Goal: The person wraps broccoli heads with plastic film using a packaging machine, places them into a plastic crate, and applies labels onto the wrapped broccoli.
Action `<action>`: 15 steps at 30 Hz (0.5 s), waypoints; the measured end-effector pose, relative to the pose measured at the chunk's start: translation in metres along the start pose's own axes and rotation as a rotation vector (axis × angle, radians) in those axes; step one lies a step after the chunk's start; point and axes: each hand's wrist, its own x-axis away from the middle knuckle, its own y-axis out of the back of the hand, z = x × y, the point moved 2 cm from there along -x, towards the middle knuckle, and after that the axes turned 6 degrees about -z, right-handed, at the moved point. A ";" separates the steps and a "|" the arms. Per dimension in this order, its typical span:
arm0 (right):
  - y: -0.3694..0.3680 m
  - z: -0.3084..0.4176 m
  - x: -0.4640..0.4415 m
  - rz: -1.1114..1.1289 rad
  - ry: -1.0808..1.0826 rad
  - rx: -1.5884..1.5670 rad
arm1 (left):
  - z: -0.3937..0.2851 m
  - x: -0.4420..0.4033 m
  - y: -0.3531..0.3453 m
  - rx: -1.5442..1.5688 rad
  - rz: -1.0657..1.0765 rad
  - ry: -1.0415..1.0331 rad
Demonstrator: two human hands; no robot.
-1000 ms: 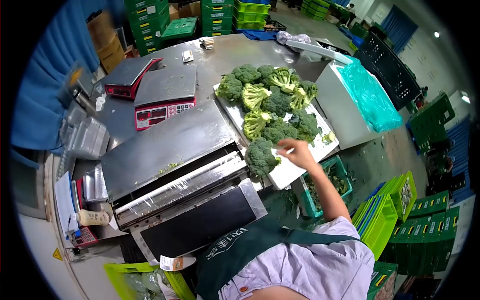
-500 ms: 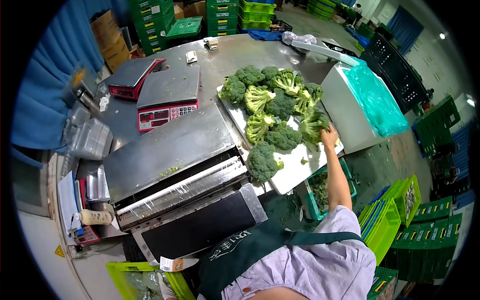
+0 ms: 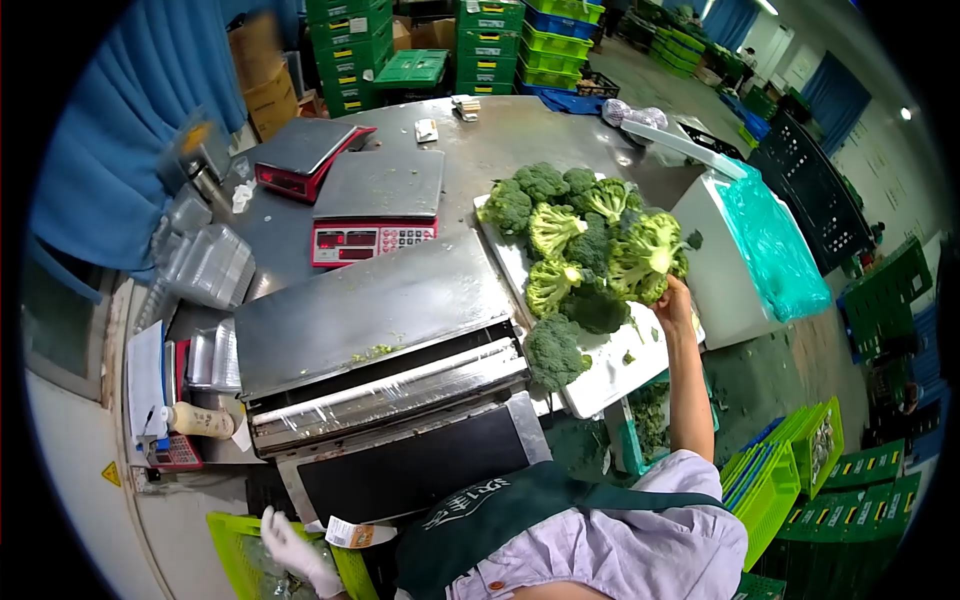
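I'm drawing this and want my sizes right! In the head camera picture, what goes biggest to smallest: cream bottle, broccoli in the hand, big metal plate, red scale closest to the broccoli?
1. Big metal plate
2. Red scale
3. Broccoli in the right hand
4. Cream bottle

Cool, bright light is filling a mostly sharp, fisheye-bent view.
A small lamp (image 3: 907, 114) is glaring at two o'clock; highlights are streaking the clear film (image 3: 400, 392) near seven. Toward eleven, a cardboard box (image 3: 256, 50) is blurring. Straight lines are bowing outward, and black vignetting is swallowing all the corners.
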 end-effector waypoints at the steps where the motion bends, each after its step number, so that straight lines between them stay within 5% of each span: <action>1: -0.032 0.000 0.010 0.019 0.000 0.052 | 0.002 0.004 -0.017 0.008 0.029 -0.169; 3: -0.064 -0.016 -0.005 0.073 0.023 0.192 | -0.027 0.033 -0.053 0.241 0.189 -0.288; 9: -0.217 -0.061 0.039 0.250 -0.224 0.383 | -0.074 0.093 -0.099 0.150 0.533 -0.768; 11: -0.271 -0.077 0.068 0.272 -0.330 0.403 | -0.074 0.097 -0.104 0.191 0.541 -0.752; 12: -0.285 -0.093 0.063 0.499 -0.348 0.548 | -0.072 0.096 -0.106 0.216 0.532 -0.729; 15: -0.336 -0.125 0.091 0.670 -0.504 0.686 | -0.073 0.085 -0.110 0.263 0.513 -0.732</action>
